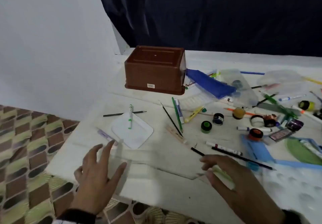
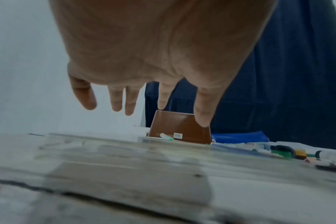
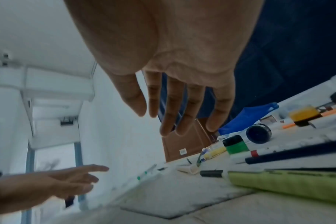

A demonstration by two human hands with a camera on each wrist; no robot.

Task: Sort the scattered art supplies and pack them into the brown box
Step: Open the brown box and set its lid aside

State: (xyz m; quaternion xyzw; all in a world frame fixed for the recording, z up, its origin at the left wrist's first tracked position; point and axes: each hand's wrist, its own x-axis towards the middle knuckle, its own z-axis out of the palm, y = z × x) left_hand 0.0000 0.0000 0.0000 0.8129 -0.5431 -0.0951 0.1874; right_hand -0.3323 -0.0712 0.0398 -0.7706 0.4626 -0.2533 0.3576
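The desk (image 1: 156, 185) carries the whole scatter, most of it on the right half. The brown box (image 1: 154, 70) stands at the far left edge, apparently upside down with its base up. It looks like stiff, light plastic, best taken by its two short walls and turned over first. Beside it lies a blue pouch (image 1: 209, 82) — soft, likely to sag if lifted by one corner. Small paint jars (image 1: 206, 126) are rigid, and a fingertip pinch round the lid should serve. Slim pencils and a green-capped marker (image 1: 130, 116) will roll, so gathering them in a bundle seems wise. The left hand (image 1: 97, 176) and the right hand (image 1: 231, 180) hover low over the near edge — each grip spread wide, fingers straight, holding nothing.
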